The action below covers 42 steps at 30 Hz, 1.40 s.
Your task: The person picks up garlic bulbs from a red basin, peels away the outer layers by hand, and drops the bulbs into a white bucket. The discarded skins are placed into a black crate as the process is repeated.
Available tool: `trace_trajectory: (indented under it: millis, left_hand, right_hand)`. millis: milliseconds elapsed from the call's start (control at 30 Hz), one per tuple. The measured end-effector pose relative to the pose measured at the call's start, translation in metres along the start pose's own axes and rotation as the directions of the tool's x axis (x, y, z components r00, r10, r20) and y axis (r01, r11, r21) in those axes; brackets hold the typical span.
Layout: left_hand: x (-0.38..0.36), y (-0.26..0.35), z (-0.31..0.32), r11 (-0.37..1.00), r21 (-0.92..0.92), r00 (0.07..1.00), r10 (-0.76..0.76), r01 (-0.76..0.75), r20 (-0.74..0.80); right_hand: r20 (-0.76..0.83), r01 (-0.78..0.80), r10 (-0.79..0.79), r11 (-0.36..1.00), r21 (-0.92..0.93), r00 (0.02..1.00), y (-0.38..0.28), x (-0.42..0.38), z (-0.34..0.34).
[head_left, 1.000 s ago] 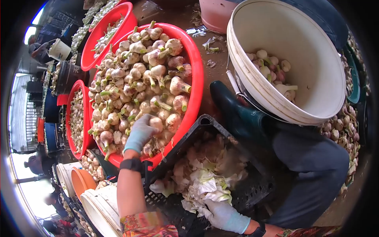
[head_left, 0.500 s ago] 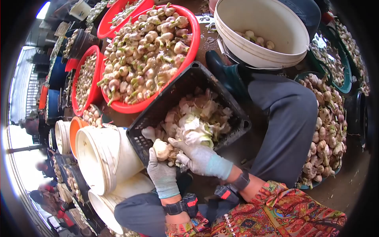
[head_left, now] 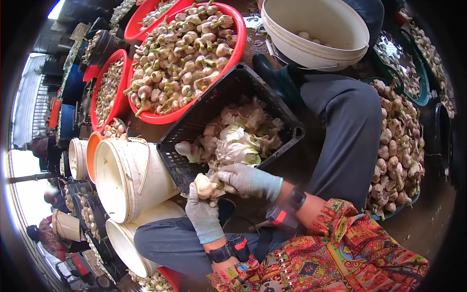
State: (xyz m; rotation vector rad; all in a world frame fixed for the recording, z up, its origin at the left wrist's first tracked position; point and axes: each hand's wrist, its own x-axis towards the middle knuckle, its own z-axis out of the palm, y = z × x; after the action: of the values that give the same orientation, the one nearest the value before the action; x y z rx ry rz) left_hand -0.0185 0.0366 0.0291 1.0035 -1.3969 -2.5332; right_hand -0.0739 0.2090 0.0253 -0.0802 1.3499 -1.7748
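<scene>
My left hand [head_left: 202, 213], in a grey glove, grips a garlic bulb [head_left: 203, 185] from below. My right hand [head_left: 245, 179], also gloved, pinches the bulb's outer skin at its right side. Both hands hover over the near edge of a black plastic crate [head_left: 194, 127] filled with peeled garlic skins [head_left: 236, 141]. Beyond the crate sits a large red basin [head_left: 234, 57] heaped with unpeeled garlic bulbs [head_left: 182, 58].
A white bucket [head_left: 335, 57] with a few bulbs stands at top right, behind my dark boot [head_left: 275, 78]. Empty white buckets [head_left: 127, 177] lie at my left. More red basins [head_left: 113, 109] of garlic sit at far left. A green tub of garlic [head_left: 400, 146] is on my right.
My left hand left the red basin with a bulb and came back over the crate. My right hand joined it on the bulb. The view tilted down toward my lap.
</scene>
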Motion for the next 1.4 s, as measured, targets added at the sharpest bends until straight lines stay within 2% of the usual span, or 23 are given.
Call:
trace_trajectory:
  millis: [67,133,200,233,300,367,467,500,533,567,667,733,833,933,967,1000,1033,1133,1167,1267,1300,1333,1400]
  left_hand:
    - [-0.001,-0.002,0.005,0.994,-0.045,0.994,-0.096,0.099,0.06]
    - [0.006,-0.01,-0.004,0.996,-0.034,0.991,-0.079,0.083,0.105]
    - [0.002,-0.008,0.011,0.992,-0.004,0.99,-0.128,0.128,0.058]
    - [0.006,-0.014,0.005,0.993,0.026,0.992,-0.116,0.115,0.053]
    - [0.013,-0.026,-0.005,0.981,0.182,0.995,0.051,-0.066,0.089]
    - [0.017,-0.036,-0.015,0.758,0.587,0.959,0.227,-0.284,0.172]
    - [0.021,-0.041,-0.025,0.621,0.665,0.91,0.279,-0.414,0.305]
    - [0.018,-0.033,-0.023,0.624,0.656,0.905,0.289,-0.425,0.311]
    - [0.01,-0.021,-0.02,0.808,0.47,0.91,0.187,-0.356,0.369]
    - [0.003,-0.01,-0.017,0.936,0.264,0.889,0.096,-0.234,0.448]
    - [-0.004,0.002,-0.009,0.89,0.302,0.868,0.175,-0.341,0.464]
    - [-0.002,0.003,-0.003,0.87,0.366,0.902,0.177,-0.331,0.393]
    - [0.004,-0.008,-0.013,0.886,0.373,0.941,0.17,-0.276,0.293]
    - [0.027,-0.041,-0.034,0.878,0.358,0.944,0.262,-0.319,0.199]
    - [0.025,-0.035,-0.029,0.949,0.22,0.963,0.182,-0.225,0.199]
    - [0.008,-0.014,-0.008,0.998,0.026,0.976,0.056,-0.063,0.209]
    - [0.024,-0.033,-0.031,0.976,0.122,0.953,0.145,-0.182,0.266]
    - [0.008,-0.02,-0.01,0.984,-0.17,0.96,0.092,-0.047,0.264]
    - [0.003,-0.011,-0.009,0.952,-0.297,0.927,0.048,0.07,0.371]
    - [0.0,-0.009,-0.003,0.893,-0.442,0.903,0.119,0.085,0.414]
    - [-0.001,-0.007,-0.003,0.887,-0.455,0.911,0.119,0.081,0.394]
    - [-0.002,-0.005,-0.004,0.879,-0.471,0.921,0.123,0.071,0.369]
    - [-0.002,-0.005,-0.006,0.888,-0.455,0.912,0.131,0.067,0.389]
  right_hand:
    - [-0.117,0.286,-0.39,0.819,-0.498,0.914,0.011,0.005,-0.009]
    - [-0.169,0.222,-0.605,0.516,-0.827,0.778,-0.002,-0.012,-0.006]
    - [-0.073,0.276,-0.578,0.493,-0.825,0.813,-0.001,-0.004,-0.003]
    - [-0.063,0.281,-0.473,0.621,-0.732,0.879,-0.005,-0.003,0.001]
    - [-0.06,0.359,-0.555,0.612,-0.704,0.829,0.007,0.005,0.0]
    - [-0.091,0.293,-0.47,0.678,-0.674,0.878,0.006,0.005,0.003]
    - [-0.105,0.171,-0.333,0.7,-0.693,0.937,0.018,0.01,0.002]
    - [-0.121,0.264,-0.323,0.898,-0.353,0.939,0.019,0.01,0.004]
    - [-0.131,0.315,-0.307,0.948,0.049,0.943,0.016,0.01,0.007]
    - [-0.086,0.184,-0.164,0.904,0.386,0.983,0.006,0.003,0.009]
    - [-0.106,0.185,-0.157,0.917,0.354,0.982,-0.004,0.0,0.009]
    - [-0.153,0.332,-0.301,0.905,0.264,0.941,-0.007,0.0,0.026]
    - [-0.237,0.371,-0.408,0.91,-0.186,0.881,0.015,0.014,0.023]
    - [-0.224,0.342,-0.524,0.768,-0.542,0.822,0.012,0.023,0.028]
    - [-0.218,0.366,-0.641,0.648,-0.668,0.736,0.006,0.022,0.034]
    - [-0.255,0.292,-0.623,0.638,-0.713,0.74,0.008,0.023,0.033]
    - [-0.276,0.226,-0.67,0.561,-0.796,0.689,0.016,0.029,0.029]
    - [-0.37,0.117,-0.78,0.487,-0.865,0.505,0.034,0.049,0.008]
    - [-0.427,0.04,-0.767,0.505,-0.862,0.479,0.038,0.053,-0.002]
    - [-0.401,-0.233,-0.573,0.345,-0.909,0.715,0.039,0.055,-0.022]
    - [-0.471,-0.336,-0.516,0.338,-0.879,0.715,0.03,0.048,-0.021]
    - [-0.478,-0.342,-0.521,0.339,-0.876,0.707,0.021,0.038,-0.017]
    - [-0.395,-0.028,-0.652,0.498,-0.867,0.647,0.008,0.018,-0.006]
